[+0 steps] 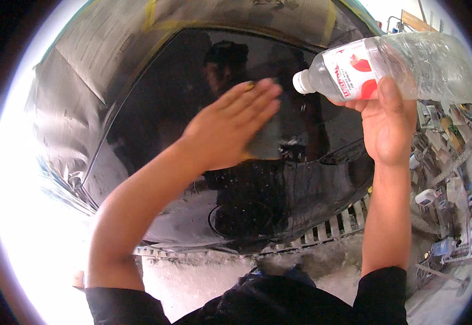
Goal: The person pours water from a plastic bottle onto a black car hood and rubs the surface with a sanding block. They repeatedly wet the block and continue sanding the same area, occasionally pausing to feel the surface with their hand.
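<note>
My left hand [236, 122] lies flat, fingers stretched out and side by side, over a glossy black car panel [154, 108]. A small yellowish bit shows at its fingers. Beside the palm there is a greyish patch; I cannot tell whether it is a thin sheet under the hand or a reflection. My right hand [390, 127] is wrapped round a large clear plastic bottle [431, 65] with a white and red label. The bottle is held on its side above the panel's right edge, its white cap pointing left toward my left hand. Water drops speckle the panel's lower part.
Grey printed masking paper [79, 81] with yellow tape [149, 16] surrounds the panel at the left and top. Below the panel runs a slatted grate [333, 225] beside the concrete floor [192, 276]. Assorted clutter and containers [425, 197] lie at the right.
</note>
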Demonstrator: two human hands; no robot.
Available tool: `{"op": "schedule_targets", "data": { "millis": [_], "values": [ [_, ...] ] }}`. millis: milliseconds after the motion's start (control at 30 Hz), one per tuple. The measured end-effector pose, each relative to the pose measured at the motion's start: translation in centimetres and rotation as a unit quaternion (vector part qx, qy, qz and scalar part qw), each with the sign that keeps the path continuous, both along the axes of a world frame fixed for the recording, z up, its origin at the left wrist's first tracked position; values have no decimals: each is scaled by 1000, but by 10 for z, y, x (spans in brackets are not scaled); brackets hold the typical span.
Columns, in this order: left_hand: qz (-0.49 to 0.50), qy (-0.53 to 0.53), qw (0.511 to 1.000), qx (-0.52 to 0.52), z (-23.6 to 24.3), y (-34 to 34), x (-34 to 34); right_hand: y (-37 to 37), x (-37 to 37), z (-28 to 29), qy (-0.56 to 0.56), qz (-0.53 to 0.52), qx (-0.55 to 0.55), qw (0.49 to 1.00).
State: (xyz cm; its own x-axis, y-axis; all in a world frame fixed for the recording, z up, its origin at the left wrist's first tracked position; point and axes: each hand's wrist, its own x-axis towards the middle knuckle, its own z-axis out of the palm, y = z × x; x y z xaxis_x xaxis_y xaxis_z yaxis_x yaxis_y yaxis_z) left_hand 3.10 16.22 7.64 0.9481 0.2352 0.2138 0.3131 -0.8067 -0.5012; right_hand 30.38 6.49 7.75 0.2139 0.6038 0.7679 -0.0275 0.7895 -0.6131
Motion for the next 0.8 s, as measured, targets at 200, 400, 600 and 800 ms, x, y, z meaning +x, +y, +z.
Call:
{"op": "schedule_targets", "data": {
  "millis": [200,400,600,800],
  "values": [
    [60,13,998,9,-4,-10,-17,-6,-3,-1,29,-14,19,999],
    [-142,-129,939,-286,-36,-48,10,-15,-3,5,63,-10,11,998],
    [-157,-348,597,-706,-83,-69,-20,-4,-18,2,76,8,0,997],
    [-43,-361,669,-648,-73,-75,-43,19,-19,0,6,24,9,1000]
  ]
}}
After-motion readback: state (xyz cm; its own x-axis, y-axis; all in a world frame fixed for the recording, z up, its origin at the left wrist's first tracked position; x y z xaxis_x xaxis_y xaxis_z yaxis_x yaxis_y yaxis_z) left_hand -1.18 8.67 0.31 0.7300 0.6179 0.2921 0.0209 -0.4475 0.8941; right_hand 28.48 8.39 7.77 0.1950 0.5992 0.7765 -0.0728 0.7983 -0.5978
